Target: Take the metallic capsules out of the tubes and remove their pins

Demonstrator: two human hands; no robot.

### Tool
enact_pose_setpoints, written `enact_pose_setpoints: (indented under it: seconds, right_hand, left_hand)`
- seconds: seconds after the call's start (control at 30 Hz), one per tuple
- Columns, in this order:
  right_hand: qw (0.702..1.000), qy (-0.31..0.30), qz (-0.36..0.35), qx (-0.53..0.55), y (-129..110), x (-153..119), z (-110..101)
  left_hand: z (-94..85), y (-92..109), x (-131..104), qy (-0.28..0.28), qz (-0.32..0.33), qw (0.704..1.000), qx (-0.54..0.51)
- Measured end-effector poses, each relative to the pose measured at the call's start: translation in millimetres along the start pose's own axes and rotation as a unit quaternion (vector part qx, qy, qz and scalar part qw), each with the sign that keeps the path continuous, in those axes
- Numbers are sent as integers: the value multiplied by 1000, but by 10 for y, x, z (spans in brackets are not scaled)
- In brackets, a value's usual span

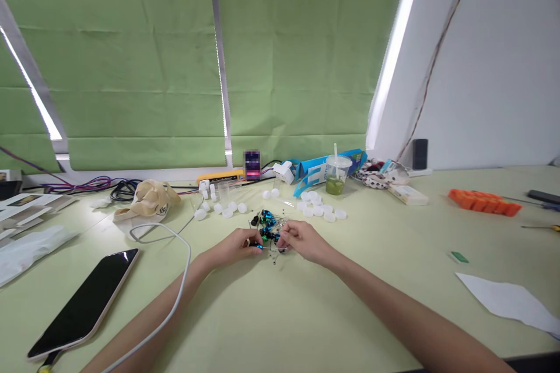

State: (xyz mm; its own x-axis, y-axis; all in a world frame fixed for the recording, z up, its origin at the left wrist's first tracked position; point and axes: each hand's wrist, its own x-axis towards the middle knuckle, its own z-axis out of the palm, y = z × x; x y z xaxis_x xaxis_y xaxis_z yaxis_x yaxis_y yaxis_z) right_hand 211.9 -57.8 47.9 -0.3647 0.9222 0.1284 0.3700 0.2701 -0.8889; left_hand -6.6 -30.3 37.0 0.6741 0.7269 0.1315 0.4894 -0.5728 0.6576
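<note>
My left hand (238, 245) and my right hand (301, 240) meet over a small heap of blue, green and black parts with thin metal wires (268, 222) on the pale green table (280, 315). Both hands pinch the same small blue-and-black wired piece (266, 243) between their fingertips, just in front of the heap. What exactly the piece is stays too small to tell.
Several white caps (319, 210) and small clear tubes lie behind the heap. A phone (87, 302) with a white cable lies at the left. A drink cup (336, 175), blue carton, orange tray (483, 202), beige cloth (151, 198) and white paper (507, 298) surround the work spot.
</note>
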Motion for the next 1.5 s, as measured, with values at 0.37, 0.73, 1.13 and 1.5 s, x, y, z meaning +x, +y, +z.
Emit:
enact_pose_setpoints:
  seconds: [0.37, 0.73, 1.13, 1.5]
  right_hand:
    - [999, 23, 6, 31, 3, 9, 8]
    - [993, 82, 14, 84, -9, 74, -121]
    - [970, 168, -31, -174, 71, 97, -206]
    - [989, 60, -48, -126, 32, -33, 172]
  left_hand:
    - [15, -34, 5, 1, -1, 1000, 19]
    - [-38, 31, -28, 2, -27, 999, 29]
    - [39, 31, 26, 34, -91, 979, -179]
    - [100, 27, 42, 11, -57, 937, -345]
